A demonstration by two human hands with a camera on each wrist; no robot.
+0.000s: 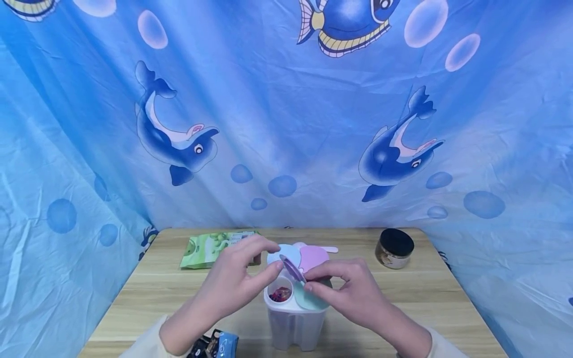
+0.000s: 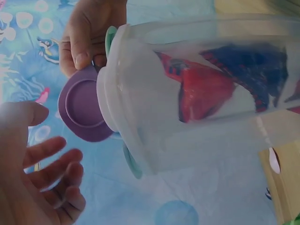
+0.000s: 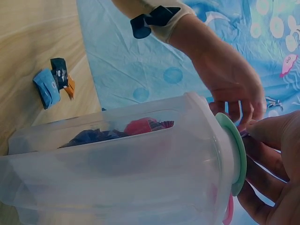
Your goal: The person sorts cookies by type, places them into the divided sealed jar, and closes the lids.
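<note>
The purple lid [image 1: 292, 270] is low in the middle of the head view, tipped up beside the open round hole of a cloudy plastic tub [image 1: 297, 325]. The right hand [image 1: 355, 293] pinches the lid's edge between thumb and fingers. The left hand [image 1: 237, 281] has its fingers spread; in the left wrist view they are near the lid, with a gap between. Red packets [image 1: 280, 295] show down in the hole. The tub's blue lid [image 1: 278, 253], pink lid [image 1: 315, 255] and green lid [image 1: 309, 299] lie flat on top. The tub stands on the counter [image 1: 147, 308] at the bottom middle of the frame. The purple lid looks light, smooth and a bit bendy, so it might slip; its thin edge seems the best place to hold. The tub looks light too, and may slide unless its side is held.
</note>
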